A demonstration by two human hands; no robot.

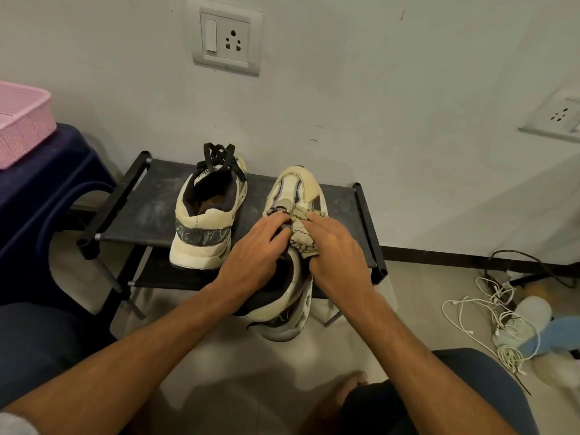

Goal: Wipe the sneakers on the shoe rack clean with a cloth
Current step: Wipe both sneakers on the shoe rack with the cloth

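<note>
Two hands are working the sneaker (296, 191) overhanging the shoe rack's (150, 199) front edge: left hand (251, 249) curling over its laces, right hand (340, 257) clutching the bunched cloth (302, 238); steadying firmly while rubbing in short strokes seems wisest.

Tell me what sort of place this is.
Most likely a lived-in room at home, close to a wall: a low shoe rack with sneakers on it, wall sockets above, and loose charger cables tangled on the floor.

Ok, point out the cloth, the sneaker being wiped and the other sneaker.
cloth (303, 238): head view, crumpled middle.
sneaker being wiped (298, 185): head view, toe.
other sneaker (202, 243): head view, heel.
</note>
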